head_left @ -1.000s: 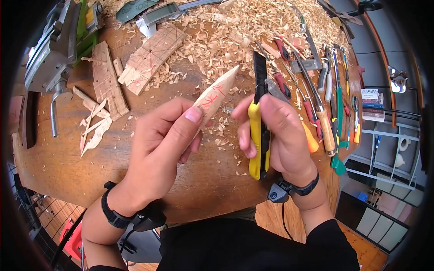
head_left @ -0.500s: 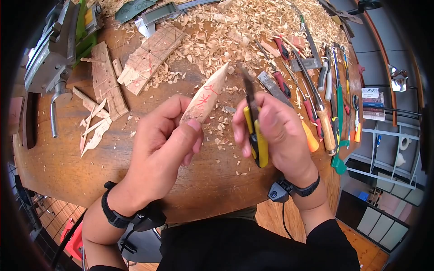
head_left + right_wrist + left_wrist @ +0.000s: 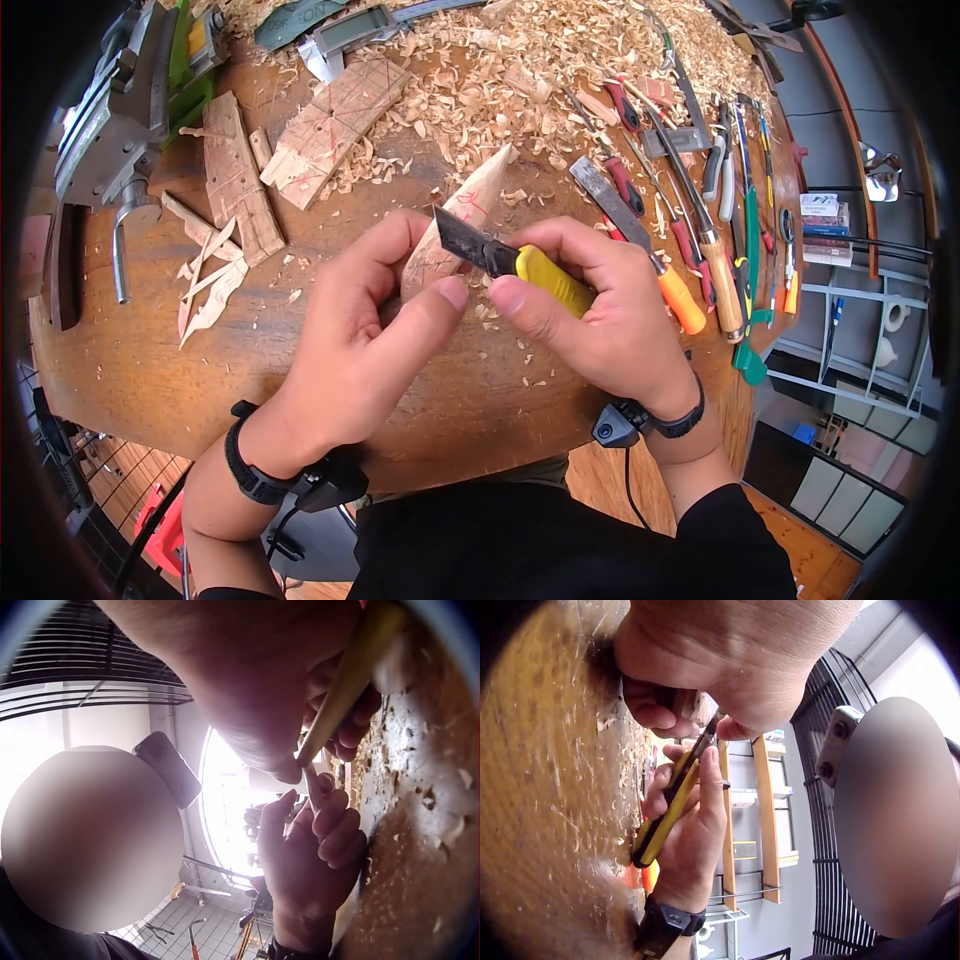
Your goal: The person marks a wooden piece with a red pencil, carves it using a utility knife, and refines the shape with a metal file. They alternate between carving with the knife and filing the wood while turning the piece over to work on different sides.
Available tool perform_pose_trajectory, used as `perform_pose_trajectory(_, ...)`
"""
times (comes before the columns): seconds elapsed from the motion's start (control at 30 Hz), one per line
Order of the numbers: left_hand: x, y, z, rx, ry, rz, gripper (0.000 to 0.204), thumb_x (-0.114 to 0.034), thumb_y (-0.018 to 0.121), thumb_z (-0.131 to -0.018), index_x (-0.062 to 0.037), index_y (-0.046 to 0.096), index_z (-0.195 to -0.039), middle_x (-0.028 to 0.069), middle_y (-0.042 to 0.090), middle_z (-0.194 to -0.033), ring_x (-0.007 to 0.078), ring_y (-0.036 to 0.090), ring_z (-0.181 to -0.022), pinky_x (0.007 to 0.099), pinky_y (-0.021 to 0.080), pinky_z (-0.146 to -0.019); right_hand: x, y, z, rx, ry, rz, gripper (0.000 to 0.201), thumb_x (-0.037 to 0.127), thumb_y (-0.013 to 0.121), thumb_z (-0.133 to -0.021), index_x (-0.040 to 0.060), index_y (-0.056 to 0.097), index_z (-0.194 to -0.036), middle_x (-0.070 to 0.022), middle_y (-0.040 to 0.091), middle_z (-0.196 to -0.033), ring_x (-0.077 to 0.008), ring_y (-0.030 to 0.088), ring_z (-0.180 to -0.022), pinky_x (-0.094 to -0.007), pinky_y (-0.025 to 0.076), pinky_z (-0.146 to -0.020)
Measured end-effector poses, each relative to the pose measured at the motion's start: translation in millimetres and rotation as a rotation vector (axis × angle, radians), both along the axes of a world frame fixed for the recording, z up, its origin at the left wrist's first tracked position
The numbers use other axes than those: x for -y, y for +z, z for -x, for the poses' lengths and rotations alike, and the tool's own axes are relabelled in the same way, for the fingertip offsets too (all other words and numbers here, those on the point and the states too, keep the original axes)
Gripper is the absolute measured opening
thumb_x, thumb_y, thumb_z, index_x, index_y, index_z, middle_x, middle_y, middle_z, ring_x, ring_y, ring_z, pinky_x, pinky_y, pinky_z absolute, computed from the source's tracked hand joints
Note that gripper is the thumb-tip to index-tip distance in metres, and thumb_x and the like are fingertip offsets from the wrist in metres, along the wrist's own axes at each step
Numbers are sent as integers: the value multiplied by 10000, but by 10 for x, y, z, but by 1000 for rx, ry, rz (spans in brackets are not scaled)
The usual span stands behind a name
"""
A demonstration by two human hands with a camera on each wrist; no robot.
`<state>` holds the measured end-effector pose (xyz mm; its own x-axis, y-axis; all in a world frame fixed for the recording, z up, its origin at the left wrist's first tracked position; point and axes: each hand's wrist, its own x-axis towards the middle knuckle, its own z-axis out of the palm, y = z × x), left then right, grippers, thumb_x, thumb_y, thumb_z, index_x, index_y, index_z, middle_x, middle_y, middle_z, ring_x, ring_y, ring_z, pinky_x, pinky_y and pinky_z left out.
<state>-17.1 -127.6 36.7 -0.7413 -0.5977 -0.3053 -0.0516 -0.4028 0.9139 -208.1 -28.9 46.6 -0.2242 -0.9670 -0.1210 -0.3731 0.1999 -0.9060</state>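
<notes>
A pointed piece of pale wood (image 3: 478, 195) with red marks is pinched in the left hand (image 3: 365, 335), its tip up and to the right in the head view. The right hand (image 3: 600, 310) grips a yellow and black utility knife (image 3: 550, 280). Its dark blade (image 3: 460, 238) lies across the wood's lower part, just above the left thumb; whether it cuts in cannot be told. In the left wrist view the knife (image 3: 667, 814) slants up from the right hand (image 3: 694, 840) to the left hand's fingertips. The right wrist view shows the left hand (image 3: 311, 855) below the knife's handle (image 3: 349, 682).
Wood shavings (image 3: 480, 80) cover the back of the table (image 3: 460, 410). Marked boards (image 3: 338, 130) and thin offcuts (image 3: 215, 290) lie at left, near a metal vise (image 3: 115, 130). Chisels, pliers (image 3: 718, 165) and an orange-handled tool (image 3: 682, 300) lie at right.
The right hand has turned the knife from upright to slanting left, and its blade has come over the wood. The left hand still holds the wood, which has shifted slightly.
</notes>
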Motion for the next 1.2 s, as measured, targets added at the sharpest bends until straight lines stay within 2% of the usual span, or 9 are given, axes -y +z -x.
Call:
perform_pose_trajectory(0.07,-20,25,23,6,20,33,221,-134,613,-985,-5,616,-1164,-52,579,-891,-3,452,-782,180,358,-648,7,10,-16,-5,5,-56,404,367,794,-897,4,696,-1044,-132,701,-793,-186,684,-697,-305,526,-643)
perform_pose_trajectory(0.1,-5,43,15,6,20,33,221,-134,613,-985,-5,616,-1164,-52,579,-891,-3,452,-782,180,358,-648,8,6,-15,-5,5,-56,404,367,794,-897,4,696,-1044,-132,701,-793,-186,684,-697,-305,526,-643)
perform_pose_trajectory(0.17,31,75,-7,92,-54,9,228,-174,647,-1001,-4,627,-1153,-57,576,-891,0,451,-784,185,362,-643,9,-10,-13,-74,30,-4,397,361,796,-892,6,698,-1039,-140,707,-789,-219,702,-694,-321,535,-635)
perform_pose_trajectory(0.27,1,21,25,29,-5,15,229,-199,654,-1016,-4,636,-1136,-64,574,-870,-3,444,-753,188,356,-622,9,-16,-27,-86,34,1,388,354,796,-893,6,698,-1034,-143,705,-776,-228,705,-683,-328,536,-624)
perform_pose_trajectory(0.6,-7,-19,16,58,-23,119,220,-215,661,-1018,0,644,-1061,-73,540,-784,-2,414,-689,205,326,-571,8,-17,-28,-122,62,51,383,346,797,-890,3,698,-1028,-159,694,-752,-265,713,-659,-343,536,-599)
perform_pose_trajectory(0.77,3,-37,0,140,-29,177,230,-227,692,-998,-1,658,-980,-87,494,-661,5,381,-611,230,300,-514,4,-45,-41,-208,50,119,372,320,820,-872,4,698,-1026,-159,695,-749,-258,711,-649,-336,532,-590)
perform_pose_trajectory(0.97,-1,-46,33,105,3,199,235,-227,708,-989,6,681,-987,-84,518,-675,-2,397,-625,225,297,-515,1,-11,-57,-111,-9,65,368,316,816,-880,1,697,-1027,-154,695,-739,-239,695,-617,-331,524,-576)
perform_pose_trajectory(1.1,-18,-58,42,54,2,126,224,-221,699,-996,2,686,-1012,-90,526,-701,-7,401,-645,216,301,-529,1,3,-45,-95,37,29,374,325,803,-891,-4,693,-1031,-152,685,-716,-244,694,-609,-337,520,-566)
perform_pose_trajectory(1.2,-40,-18,56,20,22,58,211,-215,693,-1000,-5,685,-1020,-94,530,-726,-12,405,-665,207,302,-543,4,31,-51,-86,71,11,376,334,784,-905,-7,684,-1029,-165,676,-703,-285,702,-617,-356,521,-561)
